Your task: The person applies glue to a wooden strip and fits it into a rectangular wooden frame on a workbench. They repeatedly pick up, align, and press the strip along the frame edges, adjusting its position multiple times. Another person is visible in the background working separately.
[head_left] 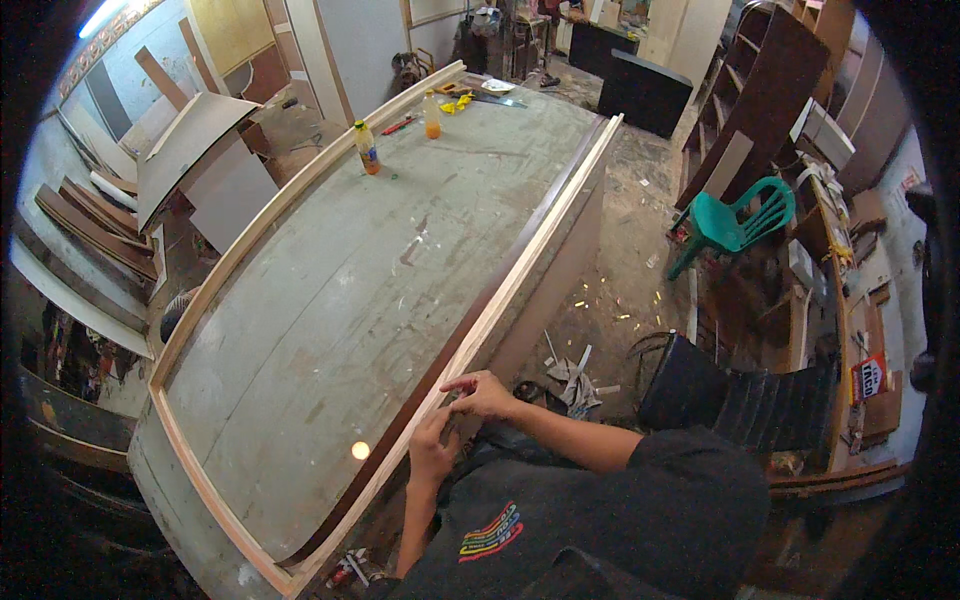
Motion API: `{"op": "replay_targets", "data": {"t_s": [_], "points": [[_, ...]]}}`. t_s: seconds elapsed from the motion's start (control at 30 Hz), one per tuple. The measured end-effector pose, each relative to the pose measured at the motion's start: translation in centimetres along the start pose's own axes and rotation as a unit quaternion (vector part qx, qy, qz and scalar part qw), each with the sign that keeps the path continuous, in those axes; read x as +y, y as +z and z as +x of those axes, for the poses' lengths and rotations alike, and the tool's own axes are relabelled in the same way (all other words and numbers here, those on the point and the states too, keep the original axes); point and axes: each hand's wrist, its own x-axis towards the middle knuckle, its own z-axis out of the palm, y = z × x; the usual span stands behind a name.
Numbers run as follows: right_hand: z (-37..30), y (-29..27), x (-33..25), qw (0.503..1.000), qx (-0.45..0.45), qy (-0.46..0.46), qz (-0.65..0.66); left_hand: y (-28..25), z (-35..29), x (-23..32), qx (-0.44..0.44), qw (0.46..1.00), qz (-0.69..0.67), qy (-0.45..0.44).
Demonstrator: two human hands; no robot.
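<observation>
Both my hands come together over the near long edge of a big grey-green tabletop [330, 290]. My left hand [432, 448] has its fingers bent upward beside the pale wooden strip [520, 250] on that edge. Close against it, my right hand [485, 396] is bent, its index finger reaching over the strip and its thumb near the left fingertips. Whatever small thing the fingers may hold is too small to make out. A dark brown strip [460, 335] runs along the inner side of the pale one. On the tabletop near my left hand is a bright round spot [361, 451].
Two bottles with orange contents, one nearer [367, 150] and one farther [432, 118], stand toward the far end. Beyond them lie a yellow item [457, 104] and a handsaw [500, 100]. A green plastic chair [735, 222] and a black chair [760, 395] stand to the right.
</observation>
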Motion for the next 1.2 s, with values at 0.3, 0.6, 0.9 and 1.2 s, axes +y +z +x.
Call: {"op": "replay_targets", "data": {"t_s": [0.3,0.6,0.9,1.2], "points": [[-0.2,-1.0,0.5,0.98,-0.053,0.069,0.178,0.3,0.1,-0.3,0.021,1.0,-0.011,-0.009],[-0.9,-1.6,-1.3,0.959,-0.046,0.097,0.264,1.2,0.4,-0.1,0.035,0.995,-0.082,-0.054],[-1.0,-2.5,0.3,0.988,-0.03,0.046,0.148,-0.2,0.5,-1.3,0.097,0.994,-0.021,-0.042],[2.0,-6.3,-1.4,0.933,0.107,-0.186,-0.288,-7.4,-6.2,-9.3,0.077,0.938,0.259,-0.219]]}}
